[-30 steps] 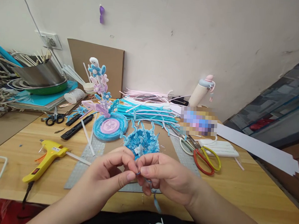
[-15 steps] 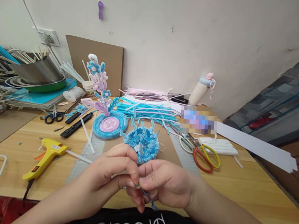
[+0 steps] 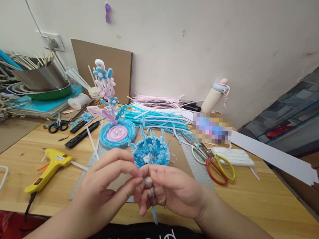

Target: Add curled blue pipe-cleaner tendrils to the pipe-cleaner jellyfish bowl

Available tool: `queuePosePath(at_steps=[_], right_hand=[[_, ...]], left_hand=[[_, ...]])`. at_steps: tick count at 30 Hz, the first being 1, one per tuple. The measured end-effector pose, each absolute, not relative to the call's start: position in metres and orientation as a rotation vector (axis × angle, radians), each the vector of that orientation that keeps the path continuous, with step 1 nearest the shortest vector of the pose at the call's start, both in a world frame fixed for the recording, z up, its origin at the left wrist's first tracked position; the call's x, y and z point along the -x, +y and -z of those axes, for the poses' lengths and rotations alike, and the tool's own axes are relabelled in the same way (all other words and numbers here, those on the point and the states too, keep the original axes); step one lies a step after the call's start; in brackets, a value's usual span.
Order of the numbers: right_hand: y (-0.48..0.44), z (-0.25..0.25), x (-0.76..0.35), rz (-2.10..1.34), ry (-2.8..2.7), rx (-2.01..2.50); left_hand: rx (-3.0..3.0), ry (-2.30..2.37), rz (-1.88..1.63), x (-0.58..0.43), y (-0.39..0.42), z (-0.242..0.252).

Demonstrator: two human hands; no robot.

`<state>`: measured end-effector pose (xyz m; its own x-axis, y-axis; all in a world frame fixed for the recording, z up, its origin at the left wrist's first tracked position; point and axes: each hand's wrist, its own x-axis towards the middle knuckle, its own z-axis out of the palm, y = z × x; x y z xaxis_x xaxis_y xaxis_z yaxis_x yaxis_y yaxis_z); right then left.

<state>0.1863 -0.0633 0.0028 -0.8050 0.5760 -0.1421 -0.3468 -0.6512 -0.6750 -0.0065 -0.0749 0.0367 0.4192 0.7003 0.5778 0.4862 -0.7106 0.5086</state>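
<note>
My left hand [image 3: 113, 185] and my right hand [image 3: 172, 188] meet in front of my chest, fingertips pressed together. Between them is a blue pipe cleaner [image 3: 154, 213], its thin upper stretch looping over the right fingers and its fluffy end dangling below. The left thumb and forefinger pinch near its top; the exact grip point is hidden. Just beyond the fingers sits a round blue pipe-cleaner piece [image 3: 160, 151] with curly strands round its rim. Behind it to the left, pipe-cleaner flowers [image 3: 105, 90] stand by a coiled blue disc [image 3: 130, 134] with a pink centre.
A yellow glue gun [image 3: 48, 169] lies left, near black scissors [image 3: 58, 125] and a black cutter [image 3: 82, 134]. Loose blue pipe cleaners [image 3: 156, 117] are heaped at the back. Red-and-yellow-handled scissors [image 3: 218, 170] lie right, and a bottle [image 3: 214, 95] leans by the wall.
Both hands have shifted slightly up and to the left. The right fingers have turned, and more of the blue pipe cleaner now shows, hanging down from them.
</note>
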Motion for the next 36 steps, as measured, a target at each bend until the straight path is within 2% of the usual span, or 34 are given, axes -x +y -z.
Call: queuePosePath(at_steps=[6, 11, 15, 19, 24, 29, 36], right_hand=[[-0.070, 0.003, -0.185, -2.289, -0.914, 0.550], [-0.071, 0.006, -0.185, -2.355, -0.723, 0.503], [-0.069, 0.009, -0.188, -2.538, -0.592, 0.317], [-0.069, 0.012, -0.186, -2.611, -0.527, 0.182], [-0.070, 0.018, -0.183, -2.598, -0.621, 0.273], [-0.076, 0.020, -0.180, -2.278, -0.792, 0.681], [-0.083, 0.007, -0.180, -1.744, -1.273, 1.024]], left_hand=[[-2.466, 1.343, -1.234, 0.009, -0.072, -0.046], [-1.755, 1.214, -1.260, 0.010, -0.067, -0.041], [-1.278, 1.031, -1.031, 0.008, -0.060, -0.026], [-1.136, 0.902, -1.015, 0.003, -0.058, -0.012], [-1.149, 0.935, -0.969, 0.002, -0.060, -0.009], [-1.126, 1.021, -1.057, 0.008, -0.061, -0.011], [-1.148, 1.135, -0.878, 0.000, -0.066, -0.013]])
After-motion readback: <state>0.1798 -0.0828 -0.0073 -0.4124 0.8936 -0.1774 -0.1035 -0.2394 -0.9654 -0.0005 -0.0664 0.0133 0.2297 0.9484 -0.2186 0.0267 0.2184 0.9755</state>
